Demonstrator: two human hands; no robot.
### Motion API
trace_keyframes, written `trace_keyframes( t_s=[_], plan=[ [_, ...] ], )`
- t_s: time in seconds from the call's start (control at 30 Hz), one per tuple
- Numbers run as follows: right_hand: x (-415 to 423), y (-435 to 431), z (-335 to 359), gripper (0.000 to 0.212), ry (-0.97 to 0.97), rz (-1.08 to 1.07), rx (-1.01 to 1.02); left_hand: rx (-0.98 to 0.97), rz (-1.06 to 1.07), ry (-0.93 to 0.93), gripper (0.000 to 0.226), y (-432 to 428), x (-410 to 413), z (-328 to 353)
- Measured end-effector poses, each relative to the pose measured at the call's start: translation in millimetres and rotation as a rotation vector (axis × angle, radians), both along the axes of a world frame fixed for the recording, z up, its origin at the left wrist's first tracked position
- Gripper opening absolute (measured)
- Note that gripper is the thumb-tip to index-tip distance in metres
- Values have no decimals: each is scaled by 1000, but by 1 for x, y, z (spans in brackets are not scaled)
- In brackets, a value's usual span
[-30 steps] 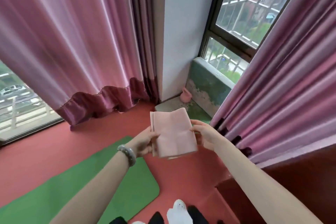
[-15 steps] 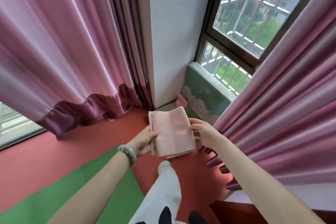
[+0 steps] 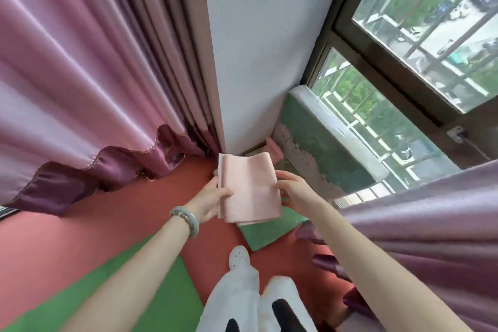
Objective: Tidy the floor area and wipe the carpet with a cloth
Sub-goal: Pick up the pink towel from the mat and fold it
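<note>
A folded pale pink cloth (image 3: 249, 188) is held flat in front of me, above the floor near the room's corner. My left hand (image 3: 208, 201) grips its left edge with the thumb on top. My right hand (image 3: 295, 193) holds its right edge, fingers curled under it. A green carpet mat (image 3: 151, 294) lies on the red floor (image 3: 54, 245) at the lower left, under my left forearm. My legs in white trousers and one white shoe (image 3: 238, 256) show below the cloth.
Pink curtains hang at the left (image 3: 80, 75) and at the right (image 3: 431, 224), their hems near the floor. A white wall column (image 3: 258, 48) fills the corner. A green ledge (image 3: 323, 148) runs under the window (image 3: 417, 35), with a small pink object (image 3: 275, 148) at its foot.
The view has moved closer to the corner and the window ledge. Both hands still hold the cloth the same way. One foot has stepped forward under the cloth.
</note>
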State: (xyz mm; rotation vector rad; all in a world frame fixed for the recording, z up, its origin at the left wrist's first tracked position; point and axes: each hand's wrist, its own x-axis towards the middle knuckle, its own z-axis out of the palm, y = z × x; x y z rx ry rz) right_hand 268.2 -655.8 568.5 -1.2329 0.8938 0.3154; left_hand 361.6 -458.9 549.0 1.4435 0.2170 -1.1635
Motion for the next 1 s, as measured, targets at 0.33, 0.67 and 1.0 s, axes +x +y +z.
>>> trace_keyframes(
  t_s=[0.33,0.67,1.0],
  plan=[
    [98,-56,-199,39,113,-176,15,190,-406,-275,64,-86,139,-182],
    [157,-51,-519,35,171,-420,159,459,-794,-717,50,-148,220,-490],
    [216,-55,-685,36,71,-491,240,537,-753,-840,52,-171,272,-652]
  ],
)
